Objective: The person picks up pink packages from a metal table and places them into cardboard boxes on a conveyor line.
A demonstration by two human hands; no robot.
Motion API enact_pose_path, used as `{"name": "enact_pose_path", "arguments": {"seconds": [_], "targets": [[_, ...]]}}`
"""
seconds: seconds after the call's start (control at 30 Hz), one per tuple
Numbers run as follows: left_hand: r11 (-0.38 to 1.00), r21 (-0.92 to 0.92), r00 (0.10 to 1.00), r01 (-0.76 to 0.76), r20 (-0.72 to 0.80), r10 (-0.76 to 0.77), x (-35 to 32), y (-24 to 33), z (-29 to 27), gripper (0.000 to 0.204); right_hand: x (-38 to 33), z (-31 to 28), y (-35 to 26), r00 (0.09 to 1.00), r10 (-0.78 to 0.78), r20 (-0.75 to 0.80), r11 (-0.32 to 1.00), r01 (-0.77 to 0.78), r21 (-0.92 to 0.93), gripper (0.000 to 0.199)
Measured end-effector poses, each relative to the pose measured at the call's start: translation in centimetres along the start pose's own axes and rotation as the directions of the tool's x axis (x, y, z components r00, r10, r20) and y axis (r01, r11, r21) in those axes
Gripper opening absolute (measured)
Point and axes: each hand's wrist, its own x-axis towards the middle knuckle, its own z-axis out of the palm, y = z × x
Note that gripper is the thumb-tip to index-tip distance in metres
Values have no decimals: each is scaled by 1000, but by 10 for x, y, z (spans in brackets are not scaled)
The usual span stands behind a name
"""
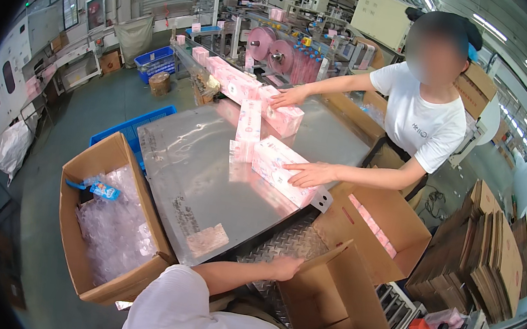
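Observation:
My left hand reaches across the lower middle with its fingers curled at the near left corner of an open cardboard box. Inside, the part of that box in view shows bare brown walls. My right hand is out of view. Across the metal table, a co-worker in a white T-shirt lays one hand on a pink pack at the table's edge. The other hand rests on a pink pack farther back. Another pink pack lies between them.
A second cardboard box, with pink packs inside, adjoins mine. At left stands a carton of clear plastic film beside a blue crate. Flattened cartons lean at right. A conveyor with pink packs meets the table from behind.

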Motion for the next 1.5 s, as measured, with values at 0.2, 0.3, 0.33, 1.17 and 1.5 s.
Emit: {"name": "enact_pose_path", "arguments": {"seconds": [0.2, 0.3, 0.33, 1.17, 1.5], "targets": [[792, -556, 946, 253, 315, -81, 9, -84, -3, 27, 77, -57, 26, 967, 120, 223, 991, -105, -78, 47], [591, -690, 907, 418, 348, -235, -17, -130, 14, 37, 126, -45, 24, 924, 177, 339, 974, -213, 73, 46], [533, -714, 891, 453, 372, -259, -19, -150, 25, 41, 143, -37, 28, 908, 175, 380, 958, -246, 147, 45], [766, -415, 616, 492, -456, -643, -367, -281, -183, 70, 111, 158, -105, 951, -143, 273, 977, 92, 193, 37], [764, -31, 676, 645, -444, -589, -367, -333, -113, 41, 121, 138, -101, 948, -271, 165, 897, 311, -314, 39]]}}
